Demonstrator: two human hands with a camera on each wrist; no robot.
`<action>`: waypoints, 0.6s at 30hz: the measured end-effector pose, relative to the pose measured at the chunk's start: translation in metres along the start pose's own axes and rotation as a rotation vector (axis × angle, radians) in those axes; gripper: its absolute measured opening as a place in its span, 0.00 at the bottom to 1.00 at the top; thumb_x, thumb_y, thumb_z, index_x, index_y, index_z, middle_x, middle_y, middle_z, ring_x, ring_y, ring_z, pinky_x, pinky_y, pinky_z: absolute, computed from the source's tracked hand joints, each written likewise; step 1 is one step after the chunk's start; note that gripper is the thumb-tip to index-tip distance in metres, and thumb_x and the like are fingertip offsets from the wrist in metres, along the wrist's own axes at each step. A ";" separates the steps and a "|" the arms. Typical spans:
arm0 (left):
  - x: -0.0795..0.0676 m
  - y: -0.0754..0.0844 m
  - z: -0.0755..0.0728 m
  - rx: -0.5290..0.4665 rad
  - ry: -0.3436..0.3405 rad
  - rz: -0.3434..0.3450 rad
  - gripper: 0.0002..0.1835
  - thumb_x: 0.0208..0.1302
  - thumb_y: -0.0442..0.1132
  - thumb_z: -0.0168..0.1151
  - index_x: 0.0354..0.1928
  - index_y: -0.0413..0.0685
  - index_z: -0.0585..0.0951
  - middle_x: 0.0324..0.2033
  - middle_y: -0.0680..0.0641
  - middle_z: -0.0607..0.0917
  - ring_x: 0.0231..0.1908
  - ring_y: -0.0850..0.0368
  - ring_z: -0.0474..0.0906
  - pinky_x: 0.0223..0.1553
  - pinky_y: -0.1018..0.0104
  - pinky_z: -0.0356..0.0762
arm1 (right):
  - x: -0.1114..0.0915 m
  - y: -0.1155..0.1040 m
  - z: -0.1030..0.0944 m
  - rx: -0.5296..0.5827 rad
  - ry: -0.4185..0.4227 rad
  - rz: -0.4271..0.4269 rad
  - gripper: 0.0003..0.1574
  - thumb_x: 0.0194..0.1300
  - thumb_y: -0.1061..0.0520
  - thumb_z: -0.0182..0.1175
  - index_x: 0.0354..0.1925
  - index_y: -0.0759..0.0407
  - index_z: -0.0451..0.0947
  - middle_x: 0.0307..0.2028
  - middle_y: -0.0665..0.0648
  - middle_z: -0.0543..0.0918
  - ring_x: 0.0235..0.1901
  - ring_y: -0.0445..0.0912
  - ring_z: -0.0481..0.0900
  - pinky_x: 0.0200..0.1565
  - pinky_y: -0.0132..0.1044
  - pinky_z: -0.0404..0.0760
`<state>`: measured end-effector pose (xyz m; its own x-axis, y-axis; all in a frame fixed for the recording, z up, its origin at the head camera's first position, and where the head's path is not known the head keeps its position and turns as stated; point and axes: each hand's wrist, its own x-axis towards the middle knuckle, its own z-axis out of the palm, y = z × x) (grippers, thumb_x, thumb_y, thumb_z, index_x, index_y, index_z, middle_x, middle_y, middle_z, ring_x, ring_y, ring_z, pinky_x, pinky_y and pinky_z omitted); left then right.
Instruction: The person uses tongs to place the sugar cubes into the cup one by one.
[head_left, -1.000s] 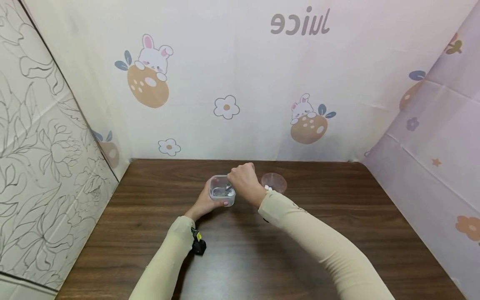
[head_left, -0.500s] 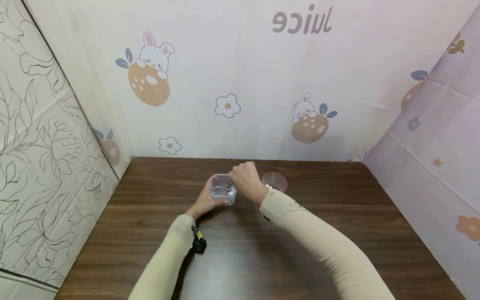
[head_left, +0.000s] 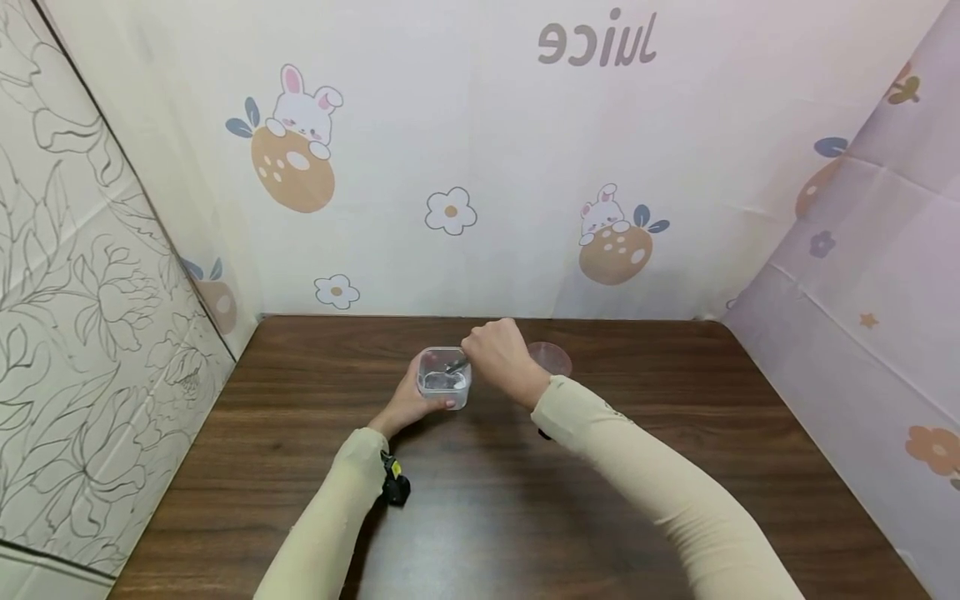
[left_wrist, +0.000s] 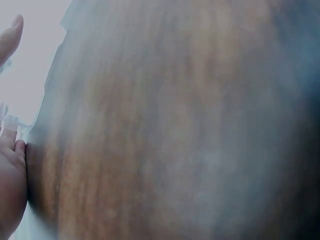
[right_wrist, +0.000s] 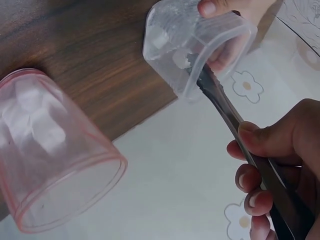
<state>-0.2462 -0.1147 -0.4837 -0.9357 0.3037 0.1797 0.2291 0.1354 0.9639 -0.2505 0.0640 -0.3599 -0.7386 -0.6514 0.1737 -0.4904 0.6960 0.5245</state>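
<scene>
My left hand [head_left: 411, 402] grips a clear, squarish plastic container [head_left: 444, 402] from its left side, thumb along the near wall. My right hand [head_left: 498, 354] holds metal tongs [right_wrist: 227, 107], fingers curled round the arms. The tongs' tips reach through the container's open mouth, right at a white cube [right_wrist: 181, 59]. A second whitish piece [right_wrist: 159, 37] shows deeper in the container in the right wrist view. In the left wrist view only part of the left hand [left_wrist: 11, 185] appears at the edge.
A see-through pink cup [right_wrist: 107, 155] with white pieces inside stands right of the container, partly behind the right wrist in the head view. The wooden table [head_left: 300, 467] meets a printed wall cloth [head_left: 390, 250] at the back.
My right hand has shifted slightly right, and the tongs' tips have moved up and left within the container. The left hand and container stay nearly where they were.
</scene>
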 end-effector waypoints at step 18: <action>-0.001 -0.002 0.002 0.010 0.002 -0.005 0.53 0.43 0.25 0.74 0.70 0.31 0.52 0.63 0.25 0.62 0.61 0.30 0.60 0.63 0.41 0.55 | -0.039 0.037 -0.012 0.188 0.102 0.068 0.32 0.43 0.59 0.70 0.09 0.48 0.54 0.12 0.45 0.51 0.16 0.41 0.48 0.15 0.34 0.52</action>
<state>-0.2454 -0.1130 -0.4862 -0.9375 0.3008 0.1749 0.2266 0.1463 0.9629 -0.2345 0.1118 -0.3372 -0.7268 -0.6216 0.2922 -0.5255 0.7772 0.3461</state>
